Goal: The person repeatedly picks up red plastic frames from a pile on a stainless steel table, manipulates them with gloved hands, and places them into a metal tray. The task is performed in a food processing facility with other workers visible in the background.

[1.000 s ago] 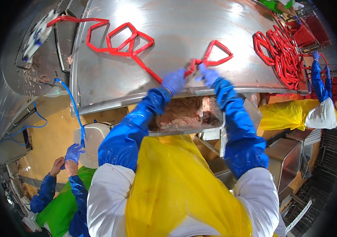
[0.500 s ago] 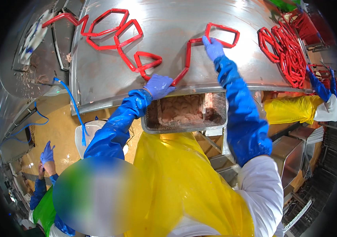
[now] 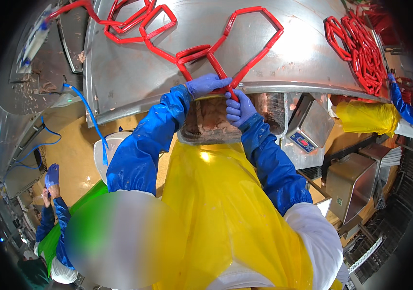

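Observation:
A chain of red sausage links (image 3: 217, 66) runs over the steel table (image 3: 134, 72) and forms a wide loop in front of me. At the table's near edge, my right hand (image 3: 242, 110), in a purple glove, is closed round a link hanging over the edge. My left hand (image 3: 209, 85), gloved alike, lies just left of it with its fingers across the links and closed on them. The left thumb and some fingertips are hidden. Below both hands stands a grey tub (image 3: 211, 143) with pale meat inside.
A heap of red links (image 3: 359, 58) lies at the table's right end, beside a co-worker in a yellow apron (image 3: 366, 118). A scale (image 3: 313, 121) stands right of the tub. At the left are a machine (image 3: 10, 92), a blue strap (image 3: 88, 113) and another co-worker's gloved hand (image 3: 52, 176).
My right hand has come back from the far loop to the table edge, beside my left hand. The loop has grown wider, and the left hand has shifted slightly right.

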The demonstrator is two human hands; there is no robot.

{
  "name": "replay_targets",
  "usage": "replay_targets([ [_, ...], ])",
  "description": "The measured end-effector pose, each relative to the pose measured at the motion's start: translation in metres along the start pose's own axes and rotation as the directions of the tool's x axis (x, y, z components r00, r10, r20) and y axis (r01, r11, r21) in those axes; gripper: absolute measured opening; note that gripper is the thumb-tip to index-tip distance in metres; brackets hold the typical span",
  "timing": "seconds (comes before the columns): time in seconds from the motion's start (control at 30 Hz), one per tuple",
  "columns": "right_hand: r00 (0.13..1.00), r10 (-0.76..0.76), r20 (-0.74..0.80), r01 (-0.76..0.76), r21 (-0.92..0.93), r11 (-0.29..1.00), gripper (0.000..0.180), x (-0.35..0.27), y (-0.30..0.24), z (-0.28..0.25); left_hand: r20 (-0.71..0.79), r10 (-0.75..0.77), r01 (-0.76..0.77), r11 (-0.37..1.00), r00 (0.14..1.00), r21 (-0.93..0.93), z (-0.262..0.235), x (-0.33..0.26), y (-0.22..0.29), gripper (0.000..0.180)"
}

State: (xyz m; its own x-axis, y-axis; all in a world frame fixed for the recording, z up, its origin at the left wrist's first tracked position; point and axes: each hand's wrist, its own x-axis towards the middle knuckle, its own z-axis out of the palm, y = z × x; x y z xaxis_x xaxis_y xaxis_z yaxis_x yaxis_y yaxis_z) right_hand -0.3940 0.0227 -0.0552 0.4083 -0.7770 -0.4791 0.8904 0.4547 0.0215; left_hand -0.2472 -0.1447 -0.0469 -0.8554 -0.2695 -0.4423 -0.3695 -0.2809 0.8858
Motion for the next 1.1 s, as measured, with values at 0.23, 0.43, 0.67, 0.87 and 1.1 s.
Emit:
replay_targets([
  [0.23,0.092,-0.867,0.490,0.136,-0.869,-0.476,0.027,0.046,0.032,0.005,-0.222,0.100,-0.009,0.927,0.970,0.375,0.015,-0.009,0.017,0.039],
  [0.43,0.720,-0.674,0.165,-0.517,-0.519,-0.680,0.026,0.006,-0.023,0.087,-0.293,0.094,-0.038,0.981,0.952,0.191,-0.001,-0.023,0.008,0.040],
  [0.67,0.590,0.017,0.807,0.090,-0.044,-0.995,0.061,0.035,-0.098,0.127,-0.465,0.427,-0.554,0.814,0.776,-0.178,0.022,-0.017,0.046,0.029],
  [0.87,0.829,-0.332,0.449,0.098,-0.703,-0.704,0.031,0.019,-0.059,0.062,-0.598,0.259,-0.405,0.906,0.759,-0.122,0.031,0.003,-0.003,0.036],
  [1.1,0.772,-0.600,0.208,0.238,-0.971,-0.029,0.033,0.045,0.018,-0.024,-0.422,0.002,0.006,1.000,0.907,0.018,0.015,-0.063,-0.001,0.044],
])
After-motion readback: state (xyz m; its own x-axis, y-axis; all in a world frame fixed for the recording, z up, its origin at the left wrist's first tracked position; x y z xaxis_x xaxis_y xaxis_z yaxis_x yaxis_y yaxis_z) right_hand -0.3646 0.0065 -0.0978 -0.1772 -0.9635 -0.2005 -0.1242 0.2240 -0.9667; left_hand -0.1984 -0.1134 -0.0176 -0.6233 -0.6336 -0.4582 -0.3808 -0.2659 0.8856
